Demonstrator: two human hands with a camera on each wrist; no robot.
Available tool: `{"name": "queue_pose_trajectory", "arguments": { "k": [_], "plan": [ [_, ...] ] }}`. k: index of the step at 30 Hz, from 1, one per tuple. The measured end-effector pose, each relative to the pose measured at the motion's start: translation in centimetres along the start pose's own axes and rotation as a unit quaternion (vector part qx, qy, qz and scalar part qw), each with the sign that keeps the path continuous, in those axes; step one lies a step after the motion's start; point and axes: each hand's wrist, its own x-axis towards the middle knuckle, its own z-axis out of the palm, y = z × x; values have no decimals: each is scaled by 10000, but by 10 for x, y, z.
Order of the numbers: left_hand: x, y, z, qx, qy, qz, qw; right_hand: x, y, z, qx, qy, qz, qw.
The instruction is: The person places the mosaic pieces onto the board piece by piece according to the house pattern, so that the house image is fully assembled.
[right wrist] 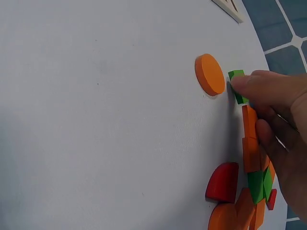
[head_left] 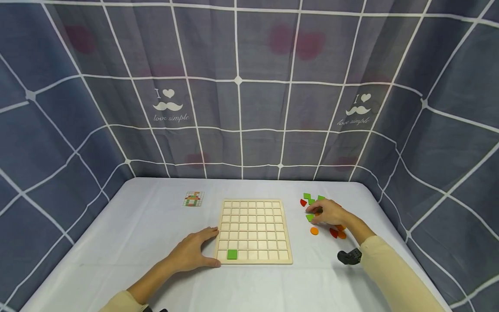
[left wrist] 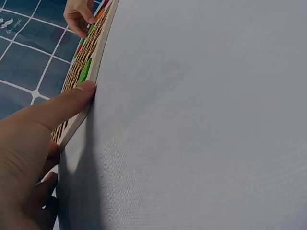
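A square wooden grid board lies flat, with one green square tile in its bottom row near the left corner. My left hand rests against the board's left side, thumb at the near corner and fingers higher along the edge. In the left wrist view the thumb presses on the rim. My right hand is over the loose pieces right of the board. Its thumb and finger pinch a green block, whose far side the fingers hide. An orange disc lies beside it.
Red quarter-round pieces, green pieces and orange discs are scattered around the right hand. A small card with a coloured grid picture lies back left on the white-covered table. Checked curtains enclose the back and sides.
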Motion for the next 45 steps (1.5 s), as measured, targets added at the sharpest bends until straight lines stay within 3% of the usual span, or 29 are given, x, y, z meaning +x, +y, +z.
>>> {"name": "queue_pose_trajectory", "arguments": {
  "k": [14,23,38,45],
  "plan": [
    [1,-1,0,-97,-61,85,9999,0,0,4,-159,185,27,9997],
    [2,-2,3,-101,-34,18,9999,2,-4,8,5,405,-294,9987],
    [0,0,-4,-76,-54,13,10000,22,-55,23,217,780,-1007,9916],
    [1,0,-1,-62,-93,-33,9999,23,-73,41,365,634,-1329,9884]
  ]
}}
